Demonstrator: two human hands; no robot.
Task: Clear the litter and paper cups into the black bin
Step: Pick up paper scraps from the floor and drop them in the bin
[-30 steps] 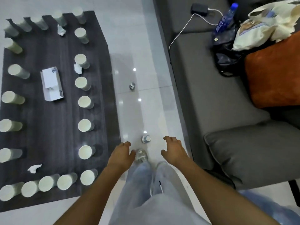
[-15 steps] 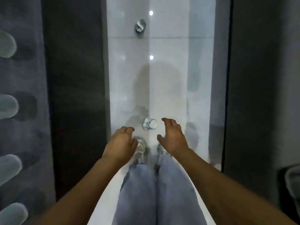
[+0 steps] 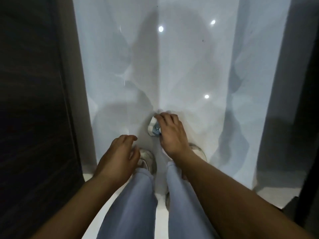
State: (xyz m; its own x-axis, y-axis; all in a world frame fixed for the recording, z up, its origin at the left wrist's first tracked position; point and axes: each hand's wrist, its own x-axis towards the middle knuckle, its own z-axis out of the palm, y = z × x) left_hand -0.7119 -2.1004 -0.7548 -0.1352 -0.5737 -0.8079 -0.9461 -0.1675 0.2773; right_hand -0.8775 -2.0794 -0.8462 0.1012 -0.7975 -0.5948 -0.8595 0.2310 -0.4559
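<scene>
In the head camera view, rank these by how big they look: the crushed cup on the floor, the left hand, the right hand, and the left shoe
1-2. Left hand and right hand: alike, no ranking.
3. Left shoe, partly hidden by the hand and leg, so unsure.
4. Crushed cup, half covered by the right hand's grip.

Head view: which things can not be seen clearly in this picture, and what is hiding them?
- Crumpled cup on the floor: the right hand covers most of it, so its full shape is hidden.
- Right fingertips: curled over the cup, so how firm the grip is cannot be told.
- Left hand: holds nothing visible; its palm faces away.
- Shoes: mostly behind hands and legs.
- Black bin: outside the frame.
- Table: cut off by the left edge.
</scene>
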